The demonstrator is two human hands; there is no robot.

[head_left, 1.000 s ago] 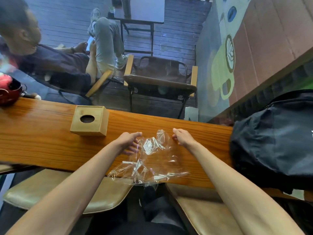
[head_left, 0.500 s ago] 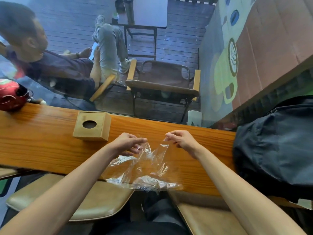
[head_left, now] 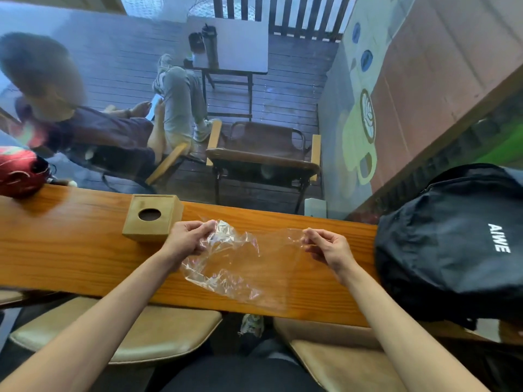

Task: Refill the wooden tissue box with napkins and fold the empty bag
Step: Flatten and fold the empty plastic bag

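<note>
A long counter runs across the middle of the frame. On it, left of centre, sits the tissue box; just right of the box the left hand and, further right, the right hand pinch the bag stretched between them above the counter. At the right edge a backpack lies on the counter; at the far left, a helmet. Behind the counter, in the upper centre, stands a chair

Clear bag between both hands
</note>
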